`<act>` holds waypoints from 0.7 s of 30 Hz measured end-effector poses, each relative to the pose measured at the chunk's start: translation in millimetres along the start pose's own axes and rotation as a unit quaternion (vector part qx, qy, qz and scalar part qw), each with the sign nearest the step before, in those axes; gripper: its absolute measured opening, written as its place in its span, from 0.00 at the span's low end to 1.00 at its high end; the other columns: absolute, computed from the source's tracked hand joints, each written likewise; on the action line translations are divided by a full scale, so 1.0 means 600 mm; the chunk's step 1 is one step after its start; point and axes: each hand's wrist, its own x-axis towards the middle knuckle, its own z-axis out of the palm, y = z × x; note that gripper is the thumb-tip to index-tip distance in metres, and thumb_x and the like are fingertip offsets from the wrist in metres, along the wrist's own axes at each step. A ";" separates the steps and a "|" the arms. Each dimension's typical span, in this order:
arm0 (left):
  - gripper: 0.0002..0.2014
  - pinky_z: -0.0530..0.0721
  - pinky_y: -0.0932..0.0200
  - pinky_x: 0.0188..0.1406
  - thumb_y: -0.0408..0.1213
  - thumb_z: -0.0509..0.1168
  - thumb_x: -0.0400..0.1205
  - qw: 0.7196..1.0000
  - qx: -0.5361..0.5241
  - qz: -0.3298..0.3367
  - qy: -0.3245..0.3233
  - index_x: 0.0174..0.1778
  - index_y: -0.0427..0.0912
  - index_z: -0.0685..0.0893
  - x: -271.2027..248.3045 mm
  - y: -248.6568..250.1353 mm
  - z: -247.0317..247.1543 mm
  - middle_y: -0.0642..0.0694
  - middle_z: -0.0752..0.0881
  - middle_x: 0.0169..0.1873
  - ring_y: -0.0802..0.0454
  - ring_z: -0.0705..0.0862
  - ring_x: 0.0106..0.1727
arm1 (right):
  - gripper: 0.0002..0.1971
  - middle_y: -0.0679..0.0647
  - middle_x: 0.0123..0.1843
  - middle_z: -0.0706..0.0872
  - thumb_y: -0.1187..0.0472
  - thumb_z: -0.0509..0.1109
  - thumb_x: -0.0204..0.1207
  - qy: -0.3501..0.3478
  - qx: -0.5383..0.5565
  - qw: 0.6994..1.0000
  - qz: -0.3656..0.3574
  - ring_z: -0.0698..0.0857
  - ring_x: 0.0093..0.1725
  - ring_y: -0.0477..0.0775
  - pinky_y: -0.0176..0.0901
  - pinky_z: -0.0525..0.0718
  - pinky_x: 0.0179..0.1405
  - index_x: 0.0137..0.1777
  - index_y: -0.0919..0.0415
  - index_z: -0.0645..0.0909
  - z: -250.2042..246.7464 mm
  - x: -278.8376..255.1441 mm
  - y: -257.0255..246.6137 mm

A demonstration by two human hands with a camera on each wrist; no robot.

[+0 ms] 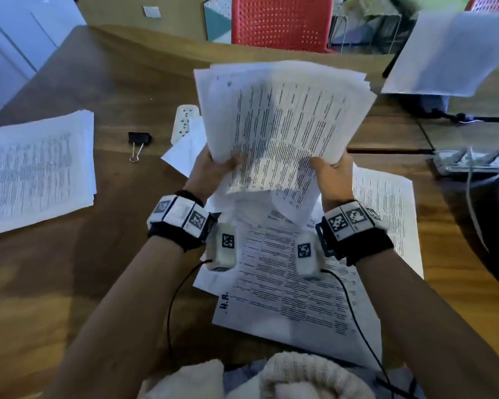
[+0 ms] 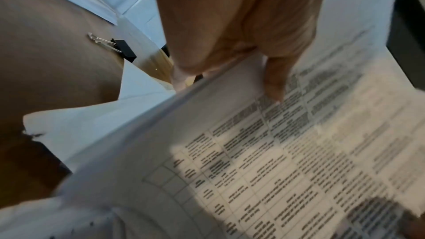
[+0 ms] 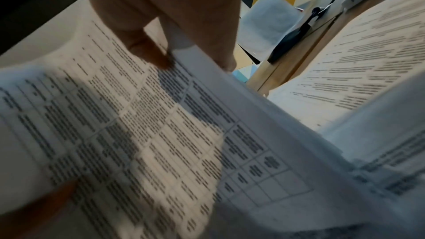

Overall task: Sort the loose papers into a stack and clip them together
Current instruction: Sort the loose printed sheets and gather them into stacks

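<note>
Both hands hold a thick, uneven bundle of printed papers [image 1: 280, 119] up off the wooden table [image 1: 84, 269]. My left hand [image 1: 213, 168] grips its left edge, thumb on the printed face [image 2: 273, 86]. My right hand [image 1: 333, 168] grips the right edge, thumb on top [image 3: 156, 57]. The sheets [image 2: 264, 161] [image 3: 138, 134] are fanned and misaligned. More loose printed sheets [image 1: 300, 292] lie on the table beneath my wrists. A black binder clip [image 1: 139, 139] [image 2: 122, 49] lies on the table left of the bundle.
A separate paper stack [image 1: 38, 171] rests at the left of the table. A white power strip [image 1: 185, 119] sits behind the bundle. A red chair [image 1: 283, 23] stands across the table; cables and a device [image 1: 467, 162] lie at the right.
</note>
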 end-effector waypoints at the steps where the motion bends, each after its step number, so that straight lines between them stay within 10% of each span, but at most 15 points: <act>1: 0.12 0.86 0.56 0.49 0.25 0.66 0.79 1.000 0.016 -0.006 0.015 0.59 0.31 0.79 -0.001 -0.003 0.000 0.52 0.89 0.40 0.57 0.87 0.43 | 0.10 0.52 0.35 0.80 0.78 0.63 0.65 0.006 -0.009 1.000 -0.002 0.81 0.32 0.37 0.34 0.78 0.32 0.47 0.73 0.78 0.003 0.002 -0.001; 5: 0.02 0.86 0.41 0.56 0.35 0.72 0.73 0.998 -0.022 0.033 0.052 0.39 0.47 0.87 -0.006 0.024 -0.019 0.46 0.89 0.42 0.39 0.87 0.52 | 0.05 0.56 0.31 0.75 0.75 0.59 0.57 0.040 0.021 0.997 -0.066 0.73 0.32 0.50 0.39 0.69 0.30 0.33 0.72 0.73 0.001 0.019 -0.039; 10: 0.26 0.87 0.59 0.50 0.45 0.77 0.58 0.997 -0.041 0.031 0.050 0.52 0.45 0.83 -0.014 0.022 -0.035 0.52 0.89 0.46 0.55 0.89 0.49 | 0.08 0.53 0.32 0.75 0.74 0.58 0.56 0.066 0.025 0.995 -0.071 0.73 0.32 0.45 0.37 0.70 0.31 0.32 0.62 0.72 0.001 0.018 -0.031; 16: 0.24 0.82 0.38 0.64 0.47 0.76 0.61 0.997 0.021 -0.032 0.060 0.53 0.45 0.84 -0.039 -0.047 -0.031 0.38 0.86 0.54 0.40 0.85 0.59 | 0.09 0.60 0.41 0.83 0.76 0.59 0.70 -0.048 -0.176 0.983 -0.001 0.78 0.39 0.50 0.39 0.77 0.40 0.47 0.70 0.79 0.016 -0.009 0.051; 19: 0.24 0.84 0.40 0.60 0.47 0.74 0.69 0.988 0.063 -0.035 0.135 0.54 0.33 0.84 -0.038 -0.030 -0.034 0.38 0.86 0.49 0.42 0.85 0.52 | 0.18 0.58 0.51 0.80 0.69 0.67 0.71 -0.133 -0.305 0.939 0.084 0.77 0.50 0.53 0.40 0.76 0.44 0.61 0.68 0.72 0.005 -0.018 0.072; 21: 0.12 0.87 0.50 0.48 0.39 0.72 0.75 0.981 0.078 -0.015 0.176 0.46 0.33 0.85 -0.032 -0.010 -0.045 0.47 0.86 0.40 0.50 0.85 0.43 | 0.28 0.59 0.63 0.76 0.57 0.76 0.68 -0.216 -0.456 0.853 0.131 0.75 0.62 0.58 0.52 0.76 0.61 0.65 0.62 0.69 -0.005 -0.039 0.088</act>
